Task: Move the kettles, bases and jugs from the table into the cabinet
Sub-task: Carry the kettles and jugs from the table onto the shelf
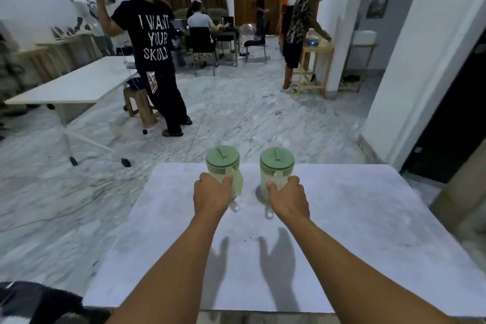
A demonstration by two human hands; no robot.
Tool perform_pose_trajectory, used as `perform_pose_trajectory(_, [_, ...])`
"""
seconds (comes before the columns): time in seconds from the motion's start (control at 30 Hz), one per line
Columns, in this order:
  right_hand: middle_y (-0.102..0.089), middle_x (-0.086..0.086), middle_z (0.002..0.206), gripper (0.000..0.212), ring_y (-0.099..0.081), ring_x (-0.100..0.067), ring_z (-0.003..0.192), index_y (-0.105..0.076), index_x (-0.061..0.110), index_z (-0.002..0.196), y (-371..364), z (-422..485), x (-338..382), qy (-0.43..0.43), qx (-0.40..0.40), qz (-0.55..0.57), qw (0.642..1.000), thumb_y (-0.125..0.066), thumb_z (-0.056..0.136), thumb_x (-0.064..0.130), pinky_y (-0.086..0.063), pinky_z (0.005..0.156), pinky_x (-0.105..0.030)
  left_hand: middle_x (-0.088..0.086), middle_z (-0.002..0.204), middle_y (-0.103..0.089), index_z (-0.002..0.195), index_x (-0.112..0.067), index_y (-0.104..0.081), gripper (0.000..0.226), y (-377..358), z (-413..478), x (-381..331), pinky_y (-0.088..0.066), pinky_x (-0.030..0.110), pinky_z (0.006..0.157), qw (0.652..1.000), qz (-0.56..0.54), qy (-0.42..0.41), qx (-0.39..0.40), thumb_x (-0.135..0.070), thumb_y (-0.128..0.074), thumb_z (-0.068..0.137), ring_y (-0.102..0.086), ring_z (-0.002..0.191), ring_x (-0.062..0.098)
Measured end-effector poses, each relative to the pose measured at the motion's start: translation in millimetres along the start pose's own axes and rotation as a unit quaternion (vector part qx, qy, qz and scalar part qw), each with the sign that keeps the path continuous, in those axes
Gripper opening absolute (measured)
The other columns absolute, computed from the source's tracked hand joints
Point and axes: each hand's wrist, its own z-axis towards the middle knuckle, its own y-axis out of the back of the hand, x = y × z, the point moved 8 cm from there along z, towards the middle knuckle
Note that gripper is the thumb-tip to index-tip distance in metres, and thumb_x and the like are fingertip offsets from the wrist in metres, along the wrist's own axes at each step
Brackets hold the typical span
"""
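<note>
Two clear plastic jugs with pale green lids stand side by side near the far edge of the white table (342, 231). My left hand (210, 196) is wrapped around the left jug (223, 162) from the near side. My right hand (288, 198) grips the right jug (276, 164) the same way. Both hands cover the jugs' lower bodies and handles. Whether the jugs rest on the table or are lifted I cannot tell. No kettle, base or cabinet shows in this view.
Marble floor lies beyond the table. A person in a black printed shirt (155, 42) stands by a second white table (76, 87) at left. Other people, chairs and wooden stands fill the back. A white wall and dark doorway (452, 113) are at right.
</note>
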Motion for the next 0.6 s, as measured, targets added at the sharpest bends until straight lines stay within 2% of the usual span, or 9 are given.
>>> perform_pose_trajectory(0.1, [-0.054, -0.014, 0.131, 0.063, -0.055, -0.037, 0.118, -0.041, 0.007, 0.132, -17.6, 40.9, -19.9, -0.053, -0.001, 0.031, 0.998, -0.058, 0.09, 0.05, -0.043, 0.085, -0.039, 0.013, 0.117, -0.06, 0.124, 0.001, -0.052, 0.053, -43.3, 24.2, 8.1, -0.04, 0.031, 0.077, 0.998, -0.036, 0.049, 0.031, -0.04, -0.062, 0.091, -0.058, 0.103, 0.033])
perform_pose_trajectory(0.13, [-0.055, -0.014, 0.131, 0.065, -0.055, -0.037, 0.119, -0.042, 0.008, 0.132, -23.1, 52.0, -25.9, -0.066, -0.001, 0.033, 0.997, -0.06, 0.088, 0.052, -0.042, 0.084, -0.038, 0.014, 0.116, -0.062, 0.121, 0.001, -0.055, 0.053, -56.1, 32.2, 10.8, -0.038, 0.029, 0.075, 0.996, -0.051, 0.063, 0.036, -0.041, -0.064, 0.09, -0.058, 0.104, 0.033])
perform_pose_trajectory(0.2, [-0.057, -0.012, 0.131, 0.069, -0.055, -0.035, 0.12, -0.045, 0.009, 0.132, -34.4, 72.1, -35.6, -0.085, 0.004, 0.037, 0.996, -0.064, 0.084, 0.055, -0.042, 0.086, -0.037, 0.016, 0.118, -0.065, 0.118, 0.0, -0.061, 0.057, -78.9, 49.6, 16.3, -0.039, 0.03, 0.078, 0.992, -0.078, 0.09, 0.033, -0.047, -0.067, 0.085, -0.058, 0.111, 0.035])
perform_pose_trajectory(0.27, [-0.059, -0.01, 0.129, 0.071, -0.056, -0.033, 0.12, -0.049, 0.012, 0.13, -45.2, 87.2, -42.7, -0.099, 0.008, 0.052, 0.994, -0.067, 0.08, 0.059, -0.044, 0.091, -0.038, 0.016, 0.116, -0.067, 0.115, -0.002, -0.065, 0.062, -94.3, 65.6, 19.5, -0.043, 0.032, 0.081, 0.986, -0.114, 0.117, 0.015, -0.054, -0.068, 0.081, -0.06, 0.11, 0.035])
perform_pose_trajectory(0.33, [-0.065, -0.007, 0.121, 0.064, -0.06, -0.032, 0.114, -0.057, 0.016, 0.119, -55.8, 100.8, -46.0, -0.104, 0.008, 0.07, 0.992, -0.067, 0.076, 0.062, -0.045, 0.09, -0.037, 0.016, 0.115, -0.068, 0.115, -0.002, -0.066, 0.066, -105.2, 79.4, 19.8, -0.043, 0.033, 0.082, 0.98, -0.143, 0.14, -0.008, -0.058, -0.067, 0.08, -0.06, 0.109, 0.035])
perform_pose_trajectory(0.43, [-0.07, -0.008, 0.102, 0.036, -0.063, -0.033, 0.101, -0.06, 0.019, 0.088, -69.9, 114.8, -39.8, -0.078, 0.015, 0.092, 0.993, -0.064, 0.082, 0.055, -0.05, 0.088, -0.039, 0.02, 0.116, -0.067, 0.114, 0.001, -0.067, 0.062, -113.1, 93.5, 19.0, -0.045, 0.035, 0.087, 0.979, -0.143, 0.145, -0.035, -0.055, -0.062, 0.086, -0.06, 0.111, 0.037])
perform_pose_trajectory(0.53, [-0.07, -0.009, 0.102, 0.035, -0.063, -0.034, 0.1, -0.063, 0.013, 0.092, -78.1, 119.4, -36.1, -0.069, 0.021, 0.119, 0.99, -0.061, 0.088, 0.048, -0.05, 0.091, -0.042, 0.019, 0.115, -0.067, 0.11, -0.001, -0.068, 0.049, -114.6, 98.5, 19.6, -0.044, 0.034, 0.088, 0.98, -0.148, 0.129, -0.044, -0.046, -0.06, 0.091, -0.059, 0.11, 0.036])
perform_pose_trajectory(0.6, [-0.069, -0.009, 0.1, 0.031, -0.063, -0.033, 0.097, -0.06, 0.016, 0.087, -78.9, 120.4, -37.2, -0.068, 0.024, 0.133, 0.989, -0.062, 0.088, 0.047, -0.05, 0.09, -0.041, 0.016, 0.108, -0.068, 0.105, -0.003, -0.069, 0.044, -112.2, 98.6, 18.0, -0.044, 0.034, 0.085, 0.978, -0.165, 0.12, -0.046, -0.044, -0.059, 0.092, -0.061, 0.103, 0.034])
